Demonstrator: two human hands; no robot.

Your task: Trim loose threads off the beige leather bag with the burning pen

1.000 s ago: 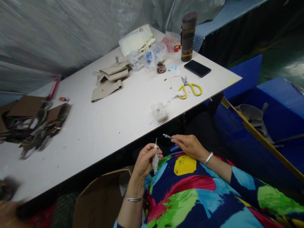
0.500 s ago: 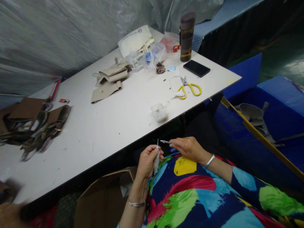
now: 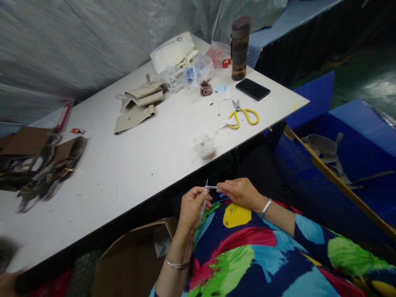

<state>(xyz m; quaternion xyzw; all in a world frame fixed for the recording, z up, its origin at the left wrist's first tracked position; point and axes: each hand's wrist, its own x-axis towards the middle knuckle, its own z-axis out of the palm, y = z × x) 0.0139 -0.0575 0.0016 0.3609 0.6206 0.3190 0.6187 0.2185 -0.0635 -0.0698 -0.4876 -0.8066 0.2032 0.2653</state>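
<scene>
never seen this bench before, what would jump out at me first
Low in the middle, the left hand pinches a small pale tool upright, while the right hand holds a thin metal piece sideways to its tip. On the white table, yellow-handled scissors lie near the right edge, beside a black phone and a brown bottle.

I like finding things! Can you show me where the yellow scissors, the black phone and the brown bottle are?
yellow scissors (image 3: 243,115), head view, on the yellow handle loops.
black phone (image 3: 253,89), head view, middle of its dark screen.
brown bottle (image 3: 239,51), head view, middle of its upright body.
</scene>
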